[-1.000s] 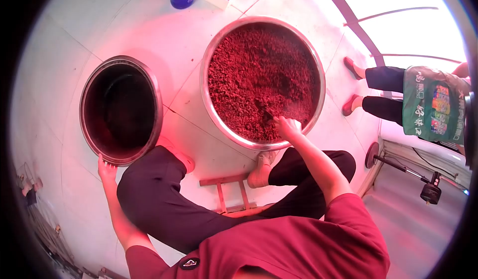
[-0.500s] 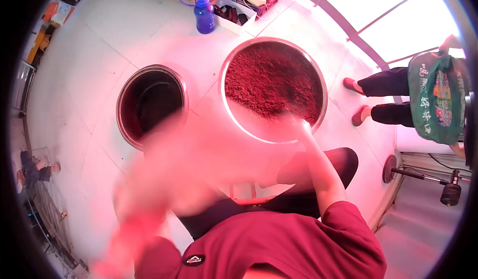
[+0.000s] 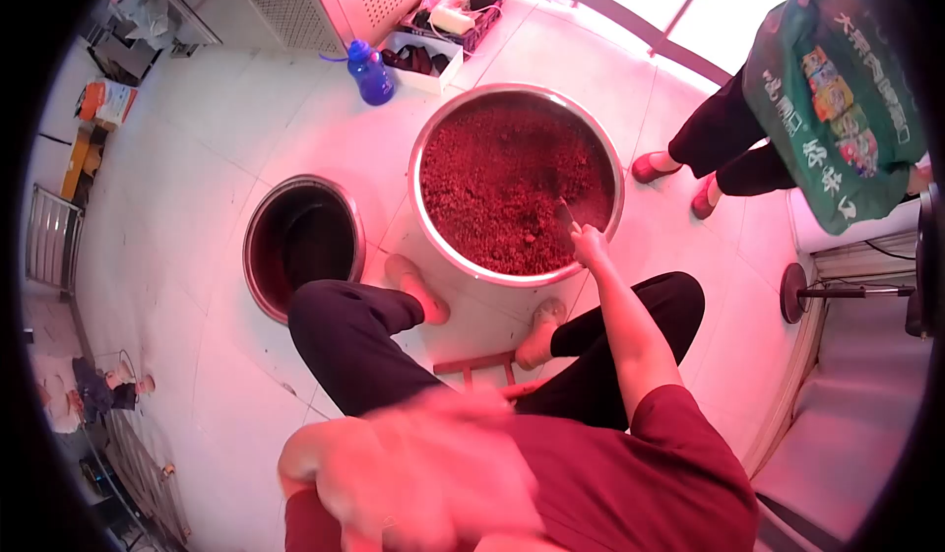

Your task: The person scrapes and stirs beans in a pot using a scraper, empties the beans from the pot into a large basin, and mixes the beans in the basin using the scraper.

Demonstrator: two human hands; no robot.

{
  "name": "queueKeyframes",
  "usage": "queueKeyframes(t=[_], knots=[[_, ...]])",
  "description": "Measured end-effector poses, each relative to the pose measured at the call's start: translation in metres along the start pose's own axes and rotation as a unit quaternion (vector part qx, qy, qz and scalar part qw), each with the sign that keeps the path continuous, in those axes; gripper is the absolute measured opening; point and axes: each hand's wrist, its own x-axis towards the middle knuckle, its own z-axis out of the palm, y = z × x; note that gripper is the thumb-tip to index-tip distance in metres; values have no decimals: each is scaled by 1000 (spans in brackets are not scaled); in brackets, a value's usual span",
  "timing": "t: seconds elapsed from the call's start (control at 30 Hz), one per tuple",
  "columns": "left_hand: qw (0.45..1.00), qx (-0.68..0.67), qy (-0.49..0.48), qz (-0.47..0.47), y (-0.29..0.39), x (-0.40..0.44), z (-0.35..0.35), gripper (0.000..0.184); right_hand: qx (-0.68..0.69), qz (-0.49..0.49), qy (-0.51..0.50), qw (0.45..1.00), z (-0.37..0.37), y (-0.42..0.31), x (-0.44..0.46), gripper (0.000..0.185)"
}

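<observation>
A wide metal basin (image 3: 421,213) on the floor holds dark, crumbly material (image 3: 502,173), which looks reddish in this light. At the basin's near right rim, my right hand (image 3: 591,246) is closed round a thin tool (image 3: 564,209) that reaches into the crumbs. Its head is too dark and small to make out. My left hand (image 3: 423,468) is raised close to the camera in front of my chest, strongly blurred. Its fingers are smeared and nothing can be made out in it.
A dark, deep pot (image 3: 359,222) stands left of the basin. Beyond are a blue bottle (image 3: 370,74) and a white box (image 3: 448,67). At the right a person holds a green bag (image 3: 827,109). A red stool (image 3: 474,363) shows between my legs.
My left hand has drawn back from near the pot and basin toward my chest and the camera. The right hand stays by the basin's near right rim. The view has shifted and turned.
</observation>
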Motion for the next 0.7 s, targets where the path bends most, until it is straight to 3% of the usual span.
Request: queueKeyframes(t=[0.03,0.07,0.1,0.13,0.17,0.2,0.23,0.3,0.43,0.5,0.57,0.7], knots=[[989,115,77,-53,-11,-15,-19,33,-13,-4,29,999,-12,-11,1,30],[948,241,158,-133,-29,-40,-45,31,24,86,-34,995,-18,-16,13,32],[895,341,203,-201,-50,-72,-75,28,-54,56,6,997,-14,-14,24,32],[840,428,211,-259,-73,-108,-100,14,-56,71,-22,996,-13,-14,38,32],[810,516,193,-200,-97,-141,-122,7,-57,84,-49,994,-11,-14,54,32],[786,554,166,-220,-107,-160,-130,15,6,147,-105,984,-3,-7,75,32],[768,573,191,-214,-120,-172,-134,17,-89,130,-63,986,-4,-27,81,29],[730,608,236,-206,-140,-188,-138,21,-78,180,-90,976,26,-23,117,29],[731,598,243,-223,-144,-196,-147,20,13,126,-85,988,89,-34,157,36],[729,594,240,-240,-144,-193,-153,20,-21,89,-86,992,105,-71,169,39],[735,585,235,-249,-146,-188,-158,22,-32,115,-72,990,98,-127,160,41],[737,580,235,-257,-149,-180,-157,22,-80,9,-108,991,125,-139,152,42]])
